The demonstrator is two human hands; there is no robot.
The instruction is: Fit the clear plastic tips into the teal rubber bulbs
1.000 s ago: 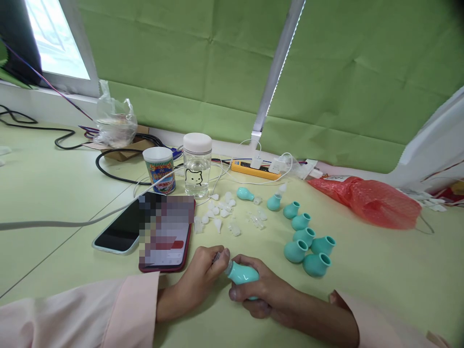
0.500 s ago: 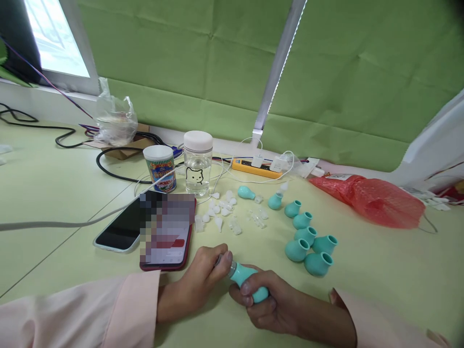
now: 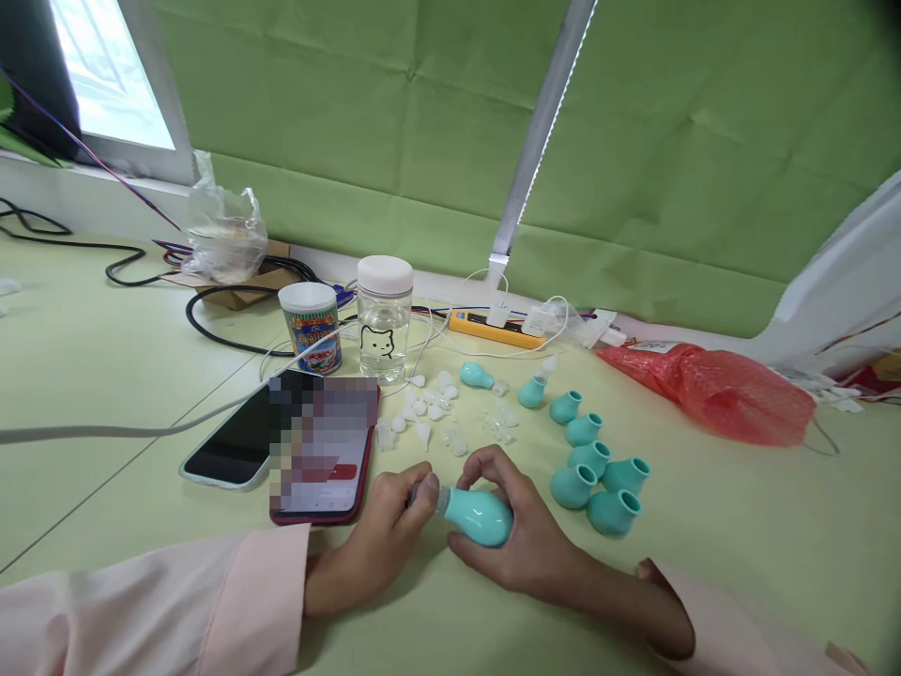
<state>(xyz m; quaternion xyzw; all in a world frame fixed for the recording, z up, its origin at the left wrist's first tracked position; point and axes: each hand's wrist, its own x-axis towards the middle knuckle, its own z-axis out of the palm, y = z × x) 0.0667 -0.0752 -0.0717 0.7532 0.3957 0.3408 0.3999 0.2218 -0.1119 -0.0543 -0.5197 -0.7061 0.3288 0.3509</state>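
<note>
left fingers (image 3: 424,498) pinch the nozzle (image 3: 443,500) of a teal bulb (image 3: 484,518).

loose pale pink sleeves (image 3: 127,601), the left one ending in a wide cuff (image 3: 259,601).

"Where's the left hand (image 3: 394,521)?"

"Just below the centre of the frame, its arm (image 3: 161,606) running in from the lower left. Thumb pressed against a bent forefinger — a tight pinch, the other fingers tucked in."

"And the right hand (image 3: 525,540)?"

"Slightly right of it, looser — forefinger arched, thumb beneath, a wide curve facing left. Its bare forearm (image 3: 623,601) slants down to the lower right."
</note>
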